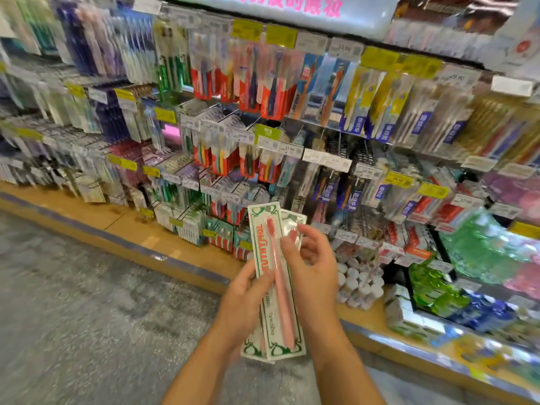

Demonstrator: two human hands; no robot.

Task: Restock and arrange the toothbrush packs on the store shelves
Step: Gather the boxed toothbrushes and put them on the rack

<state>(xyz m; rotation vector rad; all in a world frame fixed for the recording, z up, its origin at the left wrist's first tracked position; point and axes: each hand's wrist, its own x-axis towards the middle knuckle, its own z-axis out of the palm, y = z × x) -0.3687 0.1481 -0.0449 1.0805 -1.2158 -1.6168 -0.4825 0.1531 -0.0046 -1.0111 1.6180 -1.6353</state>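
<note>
left hand (248,290) clasps lower end of the toothbrush packs (273,276) | right hand (314,258) pinches their upper edge (two packs, fanned) | packs unhung, in front of the hands | shelves (321,135) beyond look mostly stocked; hanging remains

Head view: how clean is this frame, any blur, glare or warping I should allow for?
Head view: the packs held in the left hand and right hand are fairly sharp, though their lettering is only partly readable; the shelves smear with motion blur, worst at left and far right; the lit sign overhead is washed out; the wide lens bows the shelf base.
</note>
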